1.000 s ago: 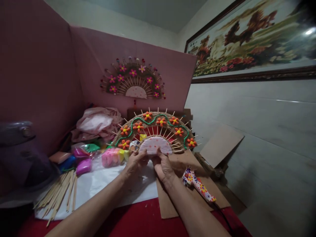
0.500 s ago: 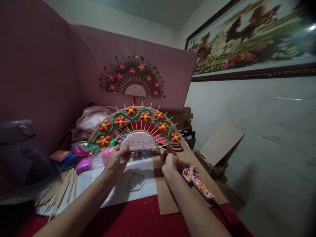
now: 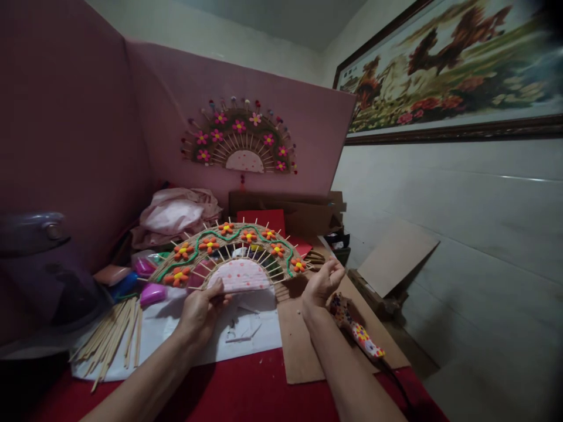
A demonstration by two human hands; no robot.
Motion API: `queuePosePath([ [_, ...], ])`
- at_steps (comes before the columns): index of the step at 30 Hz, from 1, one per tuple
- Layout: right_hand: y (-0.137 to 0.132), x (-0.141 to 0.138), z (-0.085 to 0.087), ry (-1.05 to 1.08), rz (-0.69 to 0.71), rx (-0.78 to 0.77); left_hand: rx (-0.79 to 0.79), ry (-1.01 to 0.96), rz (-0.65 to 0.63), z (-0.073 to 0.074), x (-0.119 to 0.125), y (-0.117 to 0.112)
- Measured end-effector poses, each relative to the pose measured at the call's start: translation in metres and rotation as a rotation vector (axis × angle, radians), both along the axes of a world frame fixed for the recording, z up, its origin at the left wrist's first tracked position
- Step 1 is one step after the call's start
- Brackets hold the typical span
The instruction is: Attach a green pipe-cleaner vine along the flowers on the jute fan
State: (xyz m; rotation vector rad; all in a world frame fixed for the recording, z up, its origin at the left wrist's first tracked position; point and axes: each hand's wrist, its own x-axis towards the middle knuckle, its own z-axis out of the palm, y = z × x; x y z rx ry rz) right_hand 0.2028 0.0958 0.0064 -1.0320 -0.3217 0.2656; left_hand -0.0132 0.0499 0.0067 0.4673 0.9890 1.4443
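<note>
My left hand (image 3: 203,309) pinches the lower edge of a half-round decorative fan, with the thumb in front of its pale, red-dotted base (image 3: 241,276). The fan's twine-wrapped band (image 3: 235,235) carries orange clay flowers with yellow centres and a wavy green cord. Thin sticks radiate through it and poke out along the top. To the right of the fan, apart from it, is my right hand (image 3: 323,284), fingers loosely bent and nothing visible in them. Just beside that hand a flower-patterned glue gun (image 3: 363,335) lies on a cardboard sheet (image 3: 303,351).
Wooden sticks (image 3: 109,340) lie at the left on white paper (image 3: 162,334). Purple clay packs (image 3: 152,294) and a clear bin (image 3: 44,275) are behind them. Scissors (image 3: 315,258) rest at the cardboard's far end. A similar fan (image 3: 240,138) hangs on the pink panel.
The fan has come down and tipped back, its top leaning away. My right hand has left the fan's right end, moving right, and its fingers have loosened.
</note>
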Motion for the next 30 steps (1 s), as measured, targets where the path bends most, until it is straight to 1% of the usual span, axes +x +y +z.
queuePosePath([
  [2, -0.008, -0.006, 0.004, -0.105, 0.008, 0.037, -0.019, 0.005, 0.0, -0.001, 0.002, -0.001],
  [4, -0.014, -0.014, 0.005, -0.227, 0.039, 0.075, -0.042, 0.014, -0.006, -0.002, 0.003, -0.003],
  [10, -0.023, -0.032, -0.007, -0.549, 0.148, 0.1, -0.081, 0.032, -0.026, -0.005, 0.009, -0.008],
  [14, -0.025, -0.038, -0.013, -0.843, 0.16, 0.07, -0.106, 0.032, -0.024, -0.005, 0.012, -0.012],
  [16, -0.026, -0.039, -0.015, -0.953, 0.159, 0.058, -0.111, 0.031, -0.025, -0.005, 0.012, -0.015],
  [20, -0.028, -0.041, -0.013, -1.027, 0.165, 0.053, -0.128, -0.005, -0.056, -0.004, 0.009, -0.022],
  [24, -0.029, -0.042, -0.012, -1.016, 0.161, 0.051, -0.161, -0.03, -0.108, 0.001, 0.007, -0.034],
  [27, -0.028, -0.043, -0.012, -1.006, 0.172, 0.051, -0.224, -0.011, -0.149, 0.004, 0.01, -0.044],
  [28, -0.028, -0.044, -0.013, -1.015, 0.183, 0.051, -0.234, 0.003, -0.18, 0.005, 0.011, -0.047],
  [30, -0.029, -0.046, -0.014, -1.057, 0.212, 0.049, -0.212, 0.041, -0.282, 0.005, 0.014, -0.051],
])
